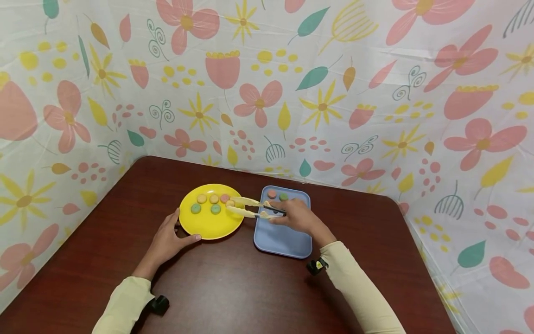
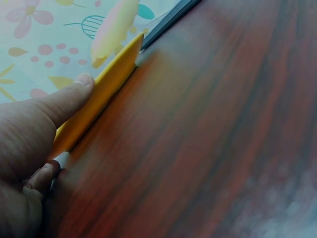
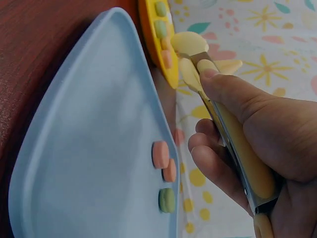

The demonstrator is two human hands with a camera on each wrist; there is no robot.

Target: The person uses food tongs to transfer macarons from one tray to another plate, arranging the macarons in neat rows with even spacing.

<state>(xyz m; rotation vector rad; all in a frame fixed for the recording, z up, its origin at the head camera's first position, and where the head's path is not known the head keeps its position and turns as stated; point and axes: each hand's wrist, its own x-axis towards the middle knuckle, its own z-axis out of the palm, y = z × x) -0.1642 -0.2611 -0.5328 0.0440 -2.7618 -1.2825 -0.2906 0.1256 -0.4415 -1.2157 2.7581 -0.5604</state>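
My left hand (image 1: 167, 239) grips the near-left rim of a round yellow plate (image 1: 212, 229), its thumb on the rim (image 2: 96, 106). Several macarons lie toward the plate's far side, among them a green macaron (image 1: 215, 209) and a pink macaron (image 1: 225, 198). My right hand (image 1: 295, 215) holds food tongs (image 1: 249, 202) with cream tips and dark handles. Those tips reach over the plate's right edge, on either side of a pale orange macaron (image 1: 230, 203). Whether they pinch it, I cannot tell.
Right of the plate, partly under my right hand, lies a blue rectangular tray (image 1: 283, 241). On it are a pink macaron (image 3: 160, 154), a smaller-looking pink one and a green macaron (image 3: 167, 200). A flower-patterned sheet (image 1: 258, 93) stands behind the dark wooden table (image 1: 217, 287).
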